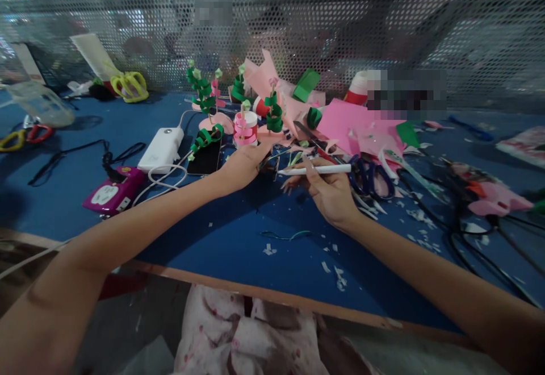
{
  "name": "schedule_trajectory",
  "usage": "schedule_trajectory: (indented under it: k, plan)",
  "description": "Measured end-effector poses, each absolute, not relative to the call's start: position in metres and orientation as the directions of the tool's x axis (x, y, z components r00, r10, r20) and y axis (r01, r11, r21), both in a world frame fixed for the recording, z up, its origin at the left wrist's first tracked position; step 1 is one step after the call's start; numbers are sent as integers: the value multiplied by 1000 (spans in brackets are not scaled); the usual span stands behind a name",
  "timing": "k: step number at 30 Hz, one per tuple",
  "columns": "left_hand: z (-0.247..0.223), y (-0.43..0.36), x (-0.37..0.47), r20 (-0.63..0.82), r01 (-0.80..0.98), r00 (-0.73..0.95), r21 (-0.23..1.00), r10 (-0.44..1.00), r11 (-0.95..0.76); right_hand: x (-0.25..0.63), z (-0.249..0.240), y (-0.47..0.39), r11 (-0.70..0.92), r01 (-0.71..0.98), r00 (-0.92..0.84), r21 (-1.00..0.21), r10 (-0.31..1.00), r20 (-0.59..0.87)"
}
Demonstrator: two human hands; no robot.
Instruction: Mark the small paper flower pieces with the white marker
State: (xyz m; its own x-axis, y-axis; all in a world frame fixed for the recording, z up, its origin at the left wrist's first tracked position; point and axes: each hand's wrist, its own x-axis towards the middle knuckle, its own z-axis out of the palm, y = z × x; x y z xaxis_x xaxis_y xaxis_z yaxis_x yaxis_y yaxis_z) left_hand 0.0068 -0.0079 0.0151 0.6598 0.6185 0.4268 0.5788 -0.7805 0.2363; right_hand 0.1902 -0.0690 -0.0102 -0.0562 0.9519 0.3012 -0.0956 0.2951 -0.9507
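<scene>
My right hand [330, 190] is closed around a white pen [334, 169], held nearly level with its tip pointing left. Facing it, my left hand [244, 167] has its fingers curled; what they grip is hidden behind the hand, close to the pen tip. Just beyond the left hand stand a red and white cup-shaped roll [249, 122] and a pink paper spiral [240, 130] on a stick. A green paper spiral [275, 116] rises from a pink paper base. Another green spiral [206, 139] lies over a black phone [204, 159].
Blue-handled scissors [374, 179] and pink paper sheets [344, 122] lie right of centre. At left are a white power bank [162, 149], a purple power adapter [113, 190] and scissors with red and yellow handles [39, 133]. Black cables [457, 216] run at right; paper scraps [339, 278] dot the table.
</scene>
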Motion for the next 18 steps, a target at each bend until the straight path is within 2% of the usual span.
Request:
schedule_trajectory:
  k: [18]
  plan:
    - [16, -9, 7, 402, 589, 657, 254, 638, -767, 188, -6, -70, 311, -145, 0, -939, 949, 315]
